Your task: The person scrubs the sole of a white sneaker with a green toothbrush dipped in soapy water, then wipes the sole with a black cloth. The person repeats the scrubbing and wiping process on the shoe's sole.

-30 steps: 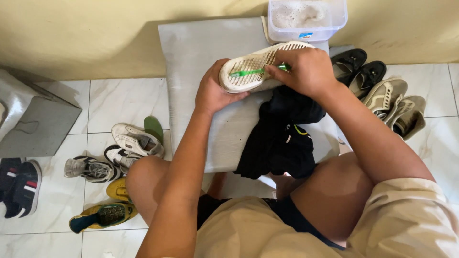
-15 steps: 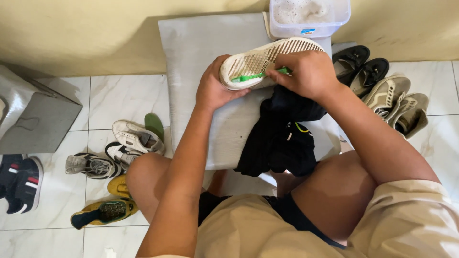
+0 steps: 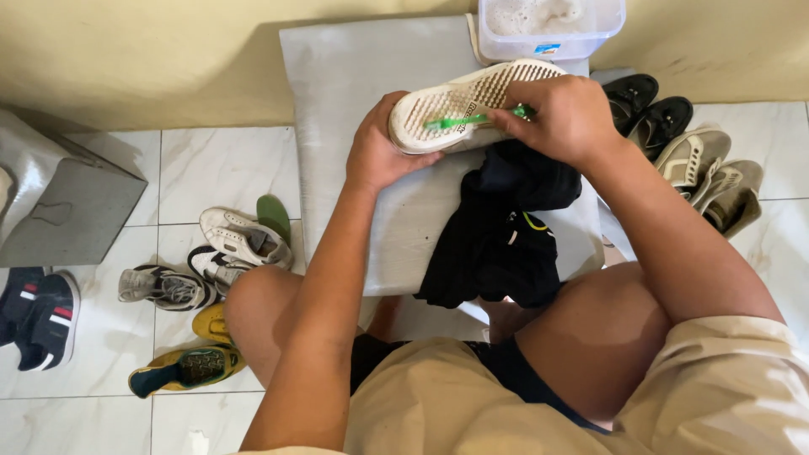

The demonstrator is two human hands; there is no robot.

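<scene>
Head view, items listed left to right.

1. Grey metal box (image 3: 59, 206), flat-faced and dull, on the white marble-patterned floor tiles (image 3: 211, 160). Beside it a pair of dark blue strapped sandals (image 3: 38, 316).

2. Loose footwear on the tiles: grey-and-white laced sneakers (image 3: 164, 286), white leather sneakers (image 3: 244, 240), a green foam insole (image 3: 274, 215), yellow-and-teal slip-on shoes (image 3: 185, 371). Soft, worn, mixed shapes.

3. Left hand (image 3: 379, 156): fingers curled shut round the heel end of the white rubber-soled shoe (image 3: 463, 105), held sole-up above the grey flat cushioned board (image 3: 354, 93). Sole pale, ribbed and studded. Risk, as a judgement: if that tread is wet, the heel could slip in the fingers under brushing pressure and the shoe drop onto the board.

4. Right hand (image 3: 569, 118): fingers closed on the green plastic toothbrush (image 3: 472, 120), which lies across the sole with its head towards the heel. Thin, stiff handle; pressing hard could flex it or make the bristles skid off the edge.

5. Black crumpled cloth (image 3: 506, 236), soft and folded, lying on the board just under the shoe and against the knee. Drips would likely soak into it.

6. Clear plastic tub of foamy water (image 3: 548, 25) at the board's far edge, close behind the shoe's toe. A wide stroke might knock it and spill it.

7. Black slip-on shoes (image 3: 645, 109) and beige canvas sneakers (image 3: 708, 173), on the tiles to the right, within reach of splashes.
</scene>
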